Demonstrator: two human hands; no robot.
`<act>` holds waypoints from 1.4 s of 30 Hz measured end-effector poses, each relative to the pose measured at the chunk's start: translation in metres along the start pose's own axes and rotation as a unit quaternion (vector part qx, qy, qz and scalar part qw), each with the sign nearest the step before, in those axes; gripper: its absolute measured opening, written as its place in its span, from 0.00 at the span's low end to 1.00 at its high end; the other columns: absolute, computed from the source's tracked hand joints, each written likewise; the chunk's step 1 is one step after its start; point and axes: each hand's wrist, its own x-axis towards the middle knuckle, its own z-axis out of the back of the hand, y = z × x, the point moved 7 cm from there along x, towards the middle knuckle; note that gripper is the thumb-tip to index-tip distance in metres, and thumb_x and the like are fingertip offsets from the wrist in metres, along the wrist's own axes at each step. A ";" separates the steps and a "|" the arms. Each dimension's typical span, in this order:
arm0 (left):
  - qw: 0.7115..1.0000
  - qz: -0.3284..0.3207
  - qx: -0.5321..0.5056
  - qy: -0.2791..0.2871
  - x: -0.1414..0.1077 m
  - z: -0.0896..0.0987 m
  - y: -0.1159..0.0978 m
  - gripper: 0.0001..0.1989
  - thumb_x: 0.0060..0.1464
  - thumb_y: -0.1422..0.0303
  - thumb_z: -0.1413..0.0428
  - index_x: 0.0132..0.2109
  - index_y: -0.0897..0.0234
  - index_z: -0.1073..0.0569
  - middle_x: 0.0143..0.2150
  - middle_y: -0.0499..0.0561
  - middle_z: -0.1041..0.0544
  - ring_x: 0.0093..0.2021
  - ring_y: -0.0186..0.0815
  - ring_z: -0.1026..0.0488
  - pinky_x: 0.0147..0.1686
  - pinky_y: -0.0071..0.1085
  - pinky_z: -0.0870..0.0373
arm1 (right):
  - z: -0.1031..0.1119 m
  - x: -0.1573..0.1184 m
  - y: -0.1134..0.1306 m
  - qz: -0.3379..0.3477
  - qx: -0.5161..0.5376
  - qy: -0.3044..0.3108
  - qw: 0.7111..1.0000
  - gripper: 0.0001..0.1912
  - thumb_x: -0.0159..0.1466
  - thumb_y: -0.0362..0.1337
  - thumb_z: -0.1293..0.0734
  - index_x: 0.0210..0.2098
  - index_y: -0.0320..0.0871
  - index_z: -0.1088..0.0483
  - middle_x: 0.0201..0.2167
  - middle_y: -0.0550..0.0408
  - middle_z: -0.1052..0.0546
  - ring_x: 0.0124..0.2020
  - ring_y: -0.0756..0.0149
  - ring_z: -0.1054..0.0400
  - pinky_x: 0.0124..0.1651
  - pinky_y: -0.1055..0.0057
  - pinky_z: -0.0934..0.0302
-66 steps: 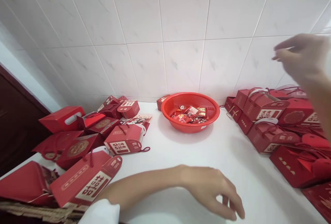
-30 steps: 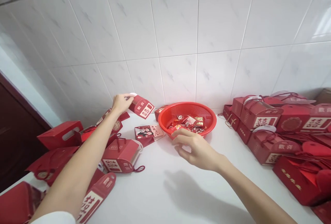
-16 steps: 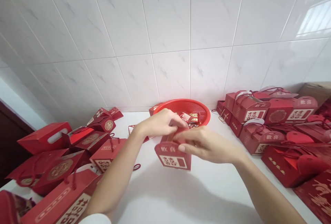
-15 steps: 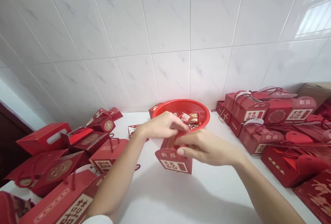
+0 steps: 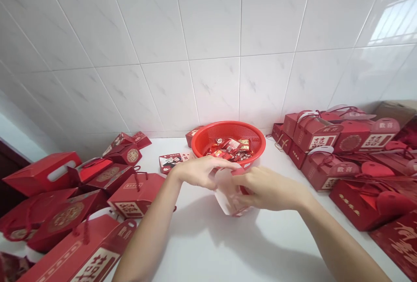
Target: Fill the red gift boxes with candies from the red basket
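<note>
Left hand (image 5: 203, 172) and right hand (image 5: 270, 187) grasp the small box (image 5: 224, 191) near the basket (image 5: 228, 129); a light, even grip should avoid creasing it

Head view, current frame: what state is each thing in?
Left hand, closed on the held box
Right hand, closed on the held box
Held box, pale inner face showing
Red basket, upright, partly filled
Wrapped packets, loose in the basket
Picture-printed piece, lying on the table
Boxes at right, some stacked
Boxes at left, crowded together
</note>
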 end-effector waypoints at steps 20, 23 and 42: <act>0.975 0.039 -0.176 0.129 0.004 -0.023 0.053 0.51 0.35 0.66 0.28 0.67 0.57 0.39 0.58 0.53 0.27 0.54 0.45 0.27 0.47 0.32 0.27 | -0.017 -0.005 -0.087 -0.252 0.171 0.121 0.945 0.22 0.50 0.42 0.26 0.38 0.44 0.39 0.27 0.59 0.28 0.19 0.66 0.29 0.21 0.72 0.40; 0.969 0.011 -0.208 0.135 0.003 -0.023 0.053 0.48 0.35 0.66 0.28 0.64 0.58 0.36 0.54 0.51 0.24 0.52 0.43 0.26 0.47 0.32 0.27 | -0.019 -0.003 -0.088 -0.227 0.173 0.123 0.951 0.22 0.49 0.43 0.25 0.35 0.44 0.38 0.27 0.59 0.28 0.19 0.66 0.30 0.21 0.72 0.41; 0.962 0.196 0.073 -0.177 0.108 0.073 0.135 0.25 0.47 0.68 0.37 0.54 0.64 0.26 0.61 0.60 0.26 0.59 0.49 0.28 0.58 0.38 0.32 | 0.024 0.098 -0.174 -0.151 0.415 -0.413 0.797 0.09 0.53 0.41 0.32 0.24 0.43 0.35 0.22 0.57 0.29 0.24 0.65 0.30 0.24 0.72 0.37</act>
